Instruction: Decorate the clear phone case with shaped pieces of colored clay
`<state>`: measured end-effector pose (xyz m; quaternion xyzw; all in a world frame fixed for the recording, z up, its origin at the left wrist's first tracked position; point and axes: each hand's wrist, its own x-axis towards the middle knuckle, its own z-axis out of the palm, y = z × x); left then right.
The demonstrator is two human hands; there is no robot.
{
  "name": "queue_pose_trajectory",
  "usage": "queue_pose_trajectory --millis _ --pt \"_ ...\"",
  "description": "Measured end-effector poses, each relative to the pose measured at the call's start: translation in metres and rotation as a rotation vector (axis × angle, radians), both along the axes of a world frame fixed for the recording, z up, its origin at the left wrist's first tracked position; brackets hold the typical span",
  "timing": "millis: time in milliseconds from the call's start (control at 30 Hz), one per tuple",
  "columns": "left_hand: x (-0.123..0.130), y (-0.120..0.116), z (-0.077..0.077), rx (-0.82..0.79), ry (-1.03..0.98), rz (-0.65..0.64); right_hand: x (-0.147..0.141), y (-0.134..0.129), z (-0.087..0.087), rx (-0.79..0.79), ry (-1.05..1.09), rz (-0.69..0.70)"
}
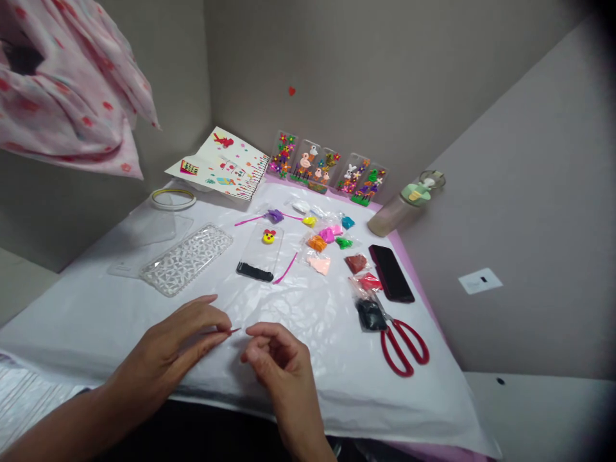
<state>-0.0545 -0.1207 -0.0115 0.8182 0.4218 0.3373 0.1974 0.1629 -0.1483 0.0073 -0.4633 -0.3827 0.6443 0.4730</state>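
Note:
Between the thumb and index finger of my left hand point(192, 333) is a thin red strip point(235, 330), perhaps modelling clay, its tip pointing right. My right hand point(282, 359) hovers just beside that tip, fingers curled loosely and thumb apart from the index finger; I see nothing in it. Beyond both hands lies a clear phone case point(262, 247) with a black band at its near end and a yellow face with a red top. Pink sticks point(286, 268) lie beside it. Small bags of coloured clay point(317, 242) are spread to its right.
Red-handled scissors point(404, 343) lie at the right by a black clay packet point(371, 316) and a phone point(392, 273). A bottle point(397, 208) stands behind. Decorated cases point(308, 163) lean on the wall. A textured clear case point(187, 260) and a spiral notebook point(226, 163) are left.

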Motion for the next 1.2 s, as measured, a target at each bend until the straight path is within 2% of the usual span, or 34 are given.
queue_pose_trajectory --millis 267,467,733,867,1067,1200 --pt "0.023 0.004 0.015 -0.095 -0.103 -0.052 -0.004 0.005 0.000 -0.052 0.087 -0.026" --pt "0.023 0.007 0.019 -0.107 -0.081 -0.142 -0.008 0.006 -0.003 -0.108 0.213 -0.025" --pt "0.033 0.004 0.018 -0.032 -0.161 -0.082 -0.012 0.006 -0.005 -0.133 0.262 -0.034" --pt "0.035 0.003 0.019 0.023 -0.152 -0.078 -0.010 0.005 -0.004 -0.126 0.218 -0.035" --pt "0.035 0.001 0.016 0.069 -0.132 -0.058 -0.007 0.004 -0.001 -0.047 -0.001 -0.063" --pt "0.031 0.002 0.012 0.100 -0.103 -0.039 -0.003 0.003 -0.002 -0.037 -0.016 -0.079"
